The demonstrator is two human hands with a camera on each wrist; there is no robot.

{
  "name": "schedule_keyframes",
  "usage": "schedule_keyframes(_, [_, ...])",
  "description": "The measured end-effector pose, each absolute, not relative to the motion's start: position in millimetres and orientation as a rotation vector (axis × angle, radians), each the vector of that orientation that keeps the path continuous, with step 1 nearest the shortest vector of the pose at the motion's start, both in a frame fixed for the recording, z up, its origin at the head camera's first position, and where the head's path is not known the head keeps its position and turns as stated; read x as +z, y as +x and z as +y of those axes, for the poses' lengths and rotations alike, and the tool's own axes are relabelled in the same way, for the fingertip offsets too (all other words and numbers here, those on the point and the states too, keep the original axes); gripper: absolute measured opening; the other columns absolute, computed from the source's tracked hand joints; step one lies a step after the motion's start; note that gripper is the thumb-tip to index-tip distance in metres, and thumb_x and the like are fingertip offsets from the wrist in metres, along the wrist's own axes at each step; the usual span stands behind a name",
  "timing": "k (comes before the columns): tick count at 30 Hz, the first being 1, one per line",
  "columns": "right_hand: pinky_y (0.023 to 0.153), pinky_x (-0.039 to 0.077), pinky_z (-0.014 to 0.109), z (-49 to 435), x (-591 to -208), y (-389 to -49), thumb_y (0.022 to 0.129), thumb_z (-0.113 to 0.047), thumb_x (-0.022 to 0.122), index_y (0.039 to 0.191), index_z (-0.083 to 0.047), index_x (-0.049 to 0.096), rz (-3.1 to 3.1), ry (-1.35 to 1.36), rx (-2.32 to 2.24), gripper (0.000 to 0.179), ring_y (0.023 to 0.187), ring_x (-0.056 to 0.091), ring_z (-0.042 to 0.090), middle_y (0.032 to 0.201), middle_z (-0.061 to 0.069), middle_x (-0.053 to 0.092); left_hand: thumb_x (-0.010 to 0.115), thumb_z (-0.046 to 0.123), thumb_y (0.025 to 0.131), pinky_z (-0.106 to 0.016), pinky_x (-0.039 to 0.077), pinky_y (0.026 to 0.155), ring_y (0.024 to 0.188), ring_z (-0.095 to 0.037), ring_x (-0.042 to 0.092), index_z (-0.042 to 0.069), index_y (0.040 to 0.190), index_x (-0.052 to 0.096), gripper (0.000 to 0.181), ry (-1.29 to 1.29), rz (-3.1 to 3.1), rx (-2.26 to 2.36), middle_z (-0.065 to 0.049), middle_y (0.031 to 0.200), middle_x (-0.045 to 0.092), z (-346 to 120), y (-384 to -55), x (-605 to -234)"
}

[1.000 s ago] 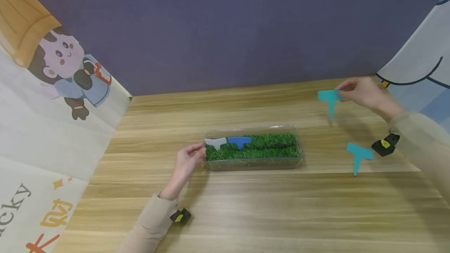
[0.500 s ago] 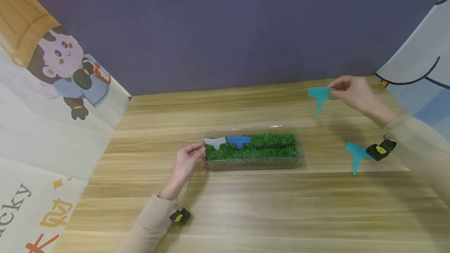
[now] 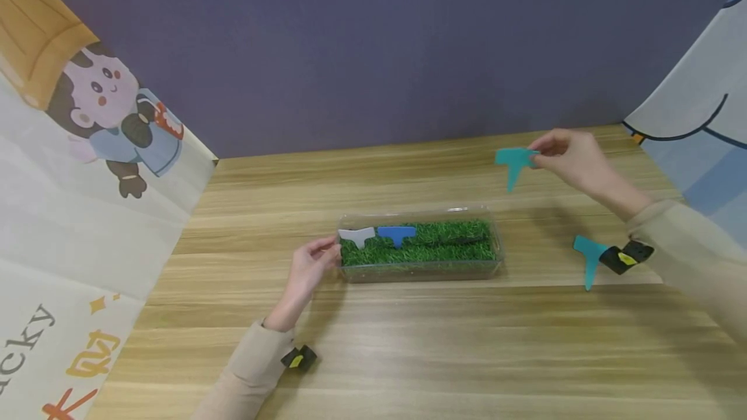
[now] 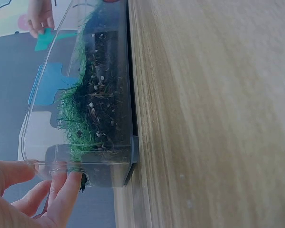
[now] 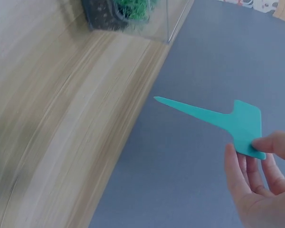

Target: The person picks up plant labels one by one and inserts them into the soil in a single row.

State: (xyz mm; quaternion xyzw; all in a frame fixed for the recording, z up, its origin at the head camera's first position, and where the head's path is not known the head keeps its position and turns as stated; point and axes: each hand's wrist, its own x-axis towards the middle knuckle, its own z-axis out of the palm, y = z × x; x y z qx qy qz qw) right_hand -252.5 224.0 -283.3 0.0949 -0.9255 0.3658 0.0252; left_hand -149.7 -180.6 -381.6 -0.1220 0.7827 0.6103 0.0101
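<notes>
Between thumb and fingers, my right hand (image 3: pixel 574 157) pinches one end of a teal T-shaped plant label (image 3: pixel 516 159). The label hangs in the air behind and right of a clear plastic box (image 3: pixel 423 271), its stem pointing down. My left hand (image 3: pixel 312 268) rests against the box's left end; in the left wrist view its fingertips (image 4: pixel 72 183) touch the end wall. Green grass (image 3: pixel 449 253) and dark soil (image 4: pixel 102 95) fill the box. A white plant label (image 3: pixel 357 236) and a blue plant label (image 3: pixel 397 234) stand in the grass, side by side toward the left.
Another teal plant label (image 3: pixel 589 258) lies on the wooden table (image 3: pixel 443 349), partly covered by the black wrist device (image 3: pixel 624 256). A dark blue-grey panel (image 3: pixel 379 50) rises behind the table. Printed sheets (image 3: pixel 58 212) hang at both sides.
My right hand has moved left with the pinched teal plant label, bringing it nearer the box. Its wrist device now overlaps the label on the table. The left hand and box stay put.
</notes>
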Motion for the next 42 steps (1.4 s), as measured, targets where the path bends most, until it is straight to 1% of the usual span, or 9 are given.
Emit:
schedule_keyframes(6, [0.059, 0.044, 0.019, 215.6, -282.6, -247.5, 0.085, -0.026, 0.058, 0.104, -0.004, 0.059, -2.842, 0.327, 1.172, 0.029, 0.071, 0.051, -0.004, 0.087, 0.002, 0.06, 0.058, 0.005, 0.084, -0.033, 0.053, 0.078, 0.086, -0.031, 0.06, -0.004, 0.113, 0.055, 0.03, -0.379, 2.432, 1.913, -0.022, 0.1, 0.06, -180.3, -150.4, -382.2])
schedule_keyframes(10, [0.062, 0.044, 0.022, 209.5, -282.1, -243.2, 0.085, -0.026, 0.059, 0.103, -0.005, 0.059, -2.835, 0.343, 1.189, 0.028, 0.074, 0.052, -0.001, 0.085, -0.001, 0.06, 0.058, 0.005, 0.084, -0.033, 0.053, 0.079, 0.086, -0.031, 0.06, -0.004, 0.113, 0.055, 0.03, -0.379, 2.431, 1.913, -0.022, 0.101, 0.06, -180.0, -150.4, -382.2])
schedule_keyframes(13, [0.063, 0.043, 0.022, 205.0, -281.1, -239.9, 0.085, -0.024, 0.06, 0.102, -0.005, 0.06, -2.833, 0.359, 1.192, 0.026, 0.075, 0.052, -0.001, 0.085, -0.002, 0.061, 0.058, 0.005, 0.084, -0.034, 0.053, 0.078, 0.085, -0.03, 0.061, -0.004, 0.113, 0.055, 0.03, -0.378, 2.433, 1.914, -0.022, 0.101, 0.06, -179.8, -150.4, -382.2])
schedule_keyframes(20, [0.066, 0.043, 0.017, 194.4, -278.9, -233.7, 0.083, -0.02, 0.062, 0.1, -0.004, 0.061, -2.813, 0.404, 1.243, 0.023, 0.075, 0.053, -0.004, 0.085, -0.002, 0.062, 0.057, 0.004, 0.084, -0.034, 0.053, 0.078, 0.085, -0.029, 0.061, -0.004, 0.113, 0.056, 0.03, -0.377, 2.43, 1.92, -0.022, 0.101, 0.06, -179.2, -150.9, -382.4])
schedule_keyframes(25, [0.063, 0.044, 0.014, 187.1, -279.2, -230.6, 0.082, -0.017, 0.063, 0.096, -0.003, 0.062, -2.795, 0.43, 1.291, 0.02, 0.075, 0.055, -0.001, 0.083, -0.005, 0.061, 0.057, 0.004, 0.084, -0.034, 0.053, 0.079, 0.086, -0.03, 0.06, -0.004, 0.113, 0.055, 0.03, -0.373, 2.431, 1.912, -0.022, 0.102, 0.06, -179.2, -150.7, -382.3])
schedule_keyframes(29, [0.063, 0.045, 0.015, 182.6, -279.8, -227.2, 0.082, -0.017, 0.063, 0.096, -0.003, 0.062, -2.798, 0.439, 1.325, 0.02, 0.076, 0.055, 0.0, 0.085, -0.005, 0.061, 0.057, 0.005, 0.084, -0.035, 0.053, 0.079, 0.087, -0.032, 0.059, -0.004, 0.113, 0.055, 0.03, -0.381, 2.428, 1.915, -0.022, 0.102, 0.06, -179.1, -150.4, -382.6])
schedule_keyframes(35, [0.063, 0.046, 0.017, 175.8, -282.2, -223.6, 0.081, -0.017, 0.064, 0.095, -0.004, 0.062, -2.814, 0.452, 1.354, 0.019, 0.076, 0.056, 0.001, 0.086, -0.001, 0.062, 0.056, 0.004, 0.085, -0.033, 0.053, 0.078, 0.087, -0.032, 0.06, -0.004, 0.113, 0.055, 0.029, -0.388, 2.435, 1.903, -0.022, 0.103, 0.06, -179.4, -150.9, -383.4])
schedule_keyframes(39, [0.063, 0.046, 0.017, 171.3, -285.4, -223.2, 0.08, -0.013, 0.064, 0.093, -0.003, 0.062, -2.803, 0.504, 1.381, 0.016, 0.075, 0.057, 0.003, 0.084, 0.0, 0.063, 0.056, 0.004, 0.085, -0.033, 0.053, 0.078, 0.087, -0.032, 0.06, -0.003, 0.113, 0.056, 0.029, -0.387, 2.44, 1.902, -0.022, 0.102, 0.06, -179.4, -151.3, -383.8])
schedule_keyframes(42, [0.064, 0.046, 0.017, 168.7, -287.3, -222.4, 0.081, -0.013, 0.064, 0.093, -0.003, 0.062, -2.81, 0.556, 1.38, 0.016, 0.076, 0.057, 0.003, 0.084, 0.002, 0.063, 0.056, 0.004, 0.085, -0.033, 0.053, 0.078, 0.087, -0.033, 0.06, -0.004, 0.112, 0.056, 0.029, -0.388, 2.439, 1.905, -0.022, 0.102, 0.06, -179.4, -151.4, -384.1])
